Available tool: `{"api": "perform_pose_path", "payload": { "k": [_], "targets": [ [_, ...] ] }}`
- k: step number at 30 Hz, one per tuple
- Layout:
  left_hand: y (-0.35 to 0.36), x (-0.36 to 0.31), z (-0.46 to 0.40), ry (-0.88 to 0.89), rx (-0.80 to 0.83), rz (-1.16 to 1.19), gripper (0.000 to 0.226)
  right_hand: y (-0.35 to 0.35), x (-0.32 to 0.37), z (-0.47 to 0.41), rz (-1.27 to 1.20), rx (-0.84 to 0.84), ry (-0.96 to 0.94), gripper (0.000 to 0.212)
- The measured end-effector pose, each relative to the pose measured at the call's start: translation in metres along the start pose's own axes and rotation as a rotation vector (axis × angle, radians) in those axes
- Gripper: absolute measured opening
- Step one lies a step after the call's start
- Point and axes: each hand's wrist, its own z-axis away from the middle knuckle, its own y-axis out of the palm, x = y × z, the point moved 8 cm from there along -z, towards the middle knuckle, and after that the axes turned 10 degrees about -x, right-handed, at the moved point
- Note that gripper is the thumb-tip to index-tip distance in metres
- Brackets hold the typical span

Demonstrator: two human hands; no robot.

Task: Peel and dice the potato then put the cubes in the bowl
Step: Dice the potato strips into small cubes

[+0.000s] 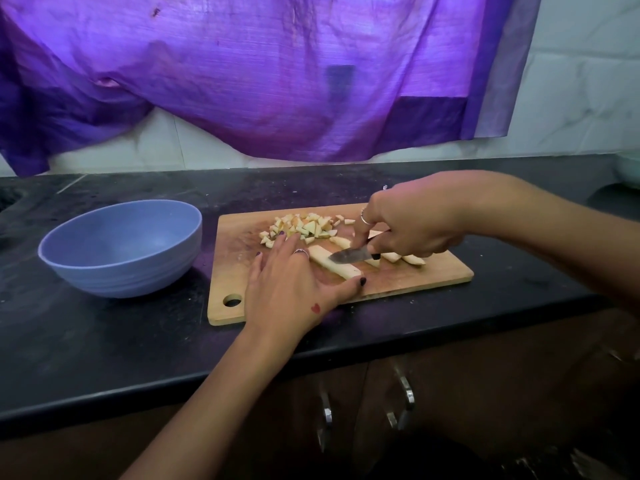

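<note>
A wooden cutting board (408, 282) lies on the black counter. At its far side sits a pile of diced potato cubes (302, 227). A long potato strip (334, 266) lies across the middle, with more strips (408, 258) to the right. My left hand (292, 287) rests flat on the board, fingers spread, thumb tip touching the near end of the strip. My right hand (412, 225) grips a knife (349, 255) whose blade lies on the strip. A blue bowl (121, 247) stands empty to the left of the board.
The counter's front edge runs below the board, with cabinet doors and metal handles (403, 403) beneath. A purple curtain (263, 74) hangs over the tiled wall behind. A pale dish (628, 169) shows at the far right edge.
</note>
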Motion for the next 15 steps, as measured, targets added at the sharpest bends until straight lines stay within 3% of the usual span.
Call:
{"api": "perform_pose_path", "payload": {
  "k": [8,15],
  "targets": [
    [-0.001,-0.004,0.000,0.057,-0.023,-0.016,0.093,-0.001,0.000,0.020,0.117,-0.022,-0.059,0.026],
    [-0.001,-0.016,0.004,0.201,0.020,-0.037,0.077,0.001,0.006,0.030,0.203,-0.129,-0.121,0.031]
  ]
}}
